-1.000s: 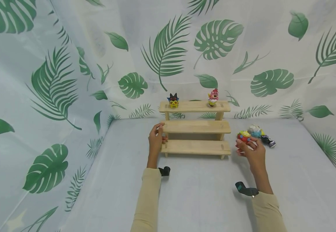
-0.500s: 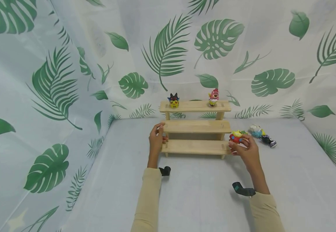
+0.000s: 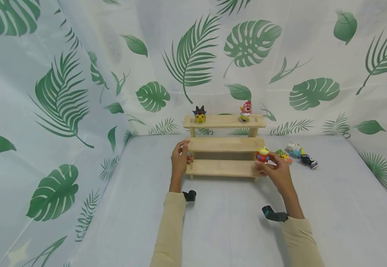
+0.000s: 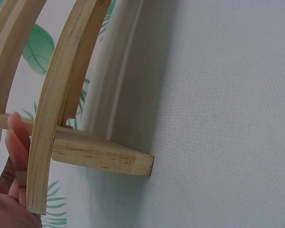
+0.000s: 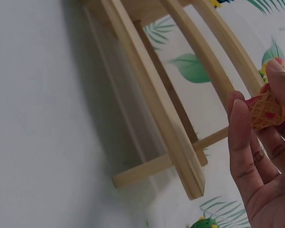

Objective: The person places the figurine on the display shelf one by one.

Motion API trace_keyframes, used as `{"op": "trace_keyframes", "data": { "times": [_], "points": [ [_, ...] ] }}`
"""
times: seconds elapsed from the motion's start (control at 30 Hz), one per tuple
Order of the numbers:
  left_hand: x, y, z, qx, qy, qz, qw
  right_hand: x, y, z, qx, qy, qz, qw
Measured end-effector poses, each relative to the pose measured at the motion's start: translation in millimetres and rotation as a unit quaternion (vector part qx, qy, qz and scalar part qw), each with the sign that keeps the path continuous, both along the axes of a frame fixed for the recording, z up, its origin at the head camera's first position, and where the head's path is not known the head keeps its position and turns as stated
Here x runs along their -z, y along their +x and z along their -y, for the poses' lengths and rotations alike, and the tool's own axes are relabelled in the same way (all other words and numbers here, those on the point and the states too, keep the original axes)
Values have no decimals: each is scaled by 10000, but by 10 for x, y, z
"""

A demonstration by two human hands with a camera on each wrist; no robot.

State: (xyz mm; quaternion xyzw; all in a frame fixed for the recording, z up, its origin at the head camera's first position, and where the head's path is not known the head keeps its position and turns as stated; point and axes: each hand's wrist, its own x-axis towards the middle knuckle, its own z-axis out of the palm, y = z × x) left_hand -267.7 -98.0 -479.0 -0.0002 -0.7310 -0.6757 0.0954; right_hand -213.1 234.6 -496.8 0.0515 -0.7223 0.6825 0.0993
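Shelf top: two figurines | right fingers: pinching red-and-yellow figurine | left fingers: touching shelf, grip unclear

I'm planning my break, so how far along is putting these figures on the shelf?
Apparently partway. Done: a black-eared yellow figure and a pink figure stand on the top tier. In hand: the right hand holds a red figure at the right end of the shelf. Probably left: a green-topped figure, a white-and-blue figure and a black figure on the table.
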Motion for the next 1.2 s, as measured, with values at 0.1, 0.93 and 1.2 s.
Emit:
{"op": "trace_keyframes", "data": {
  "times": [0.1, 0.93, 1.2],
  "points": [
    [-2, -6, 3, 22, 22, 24, 10000, -22, -12, 43, -99, 49, 2, 9999],
    [355, -216, 15, -278, 76, -52, 9996, -397, -122, 445, 305, 1612, -860, 9827],
    [102, -86, 28, 35, 151, 18, 9999, -275, -228, 516, 419, 2023, -1058, 9727]
  ]
}}
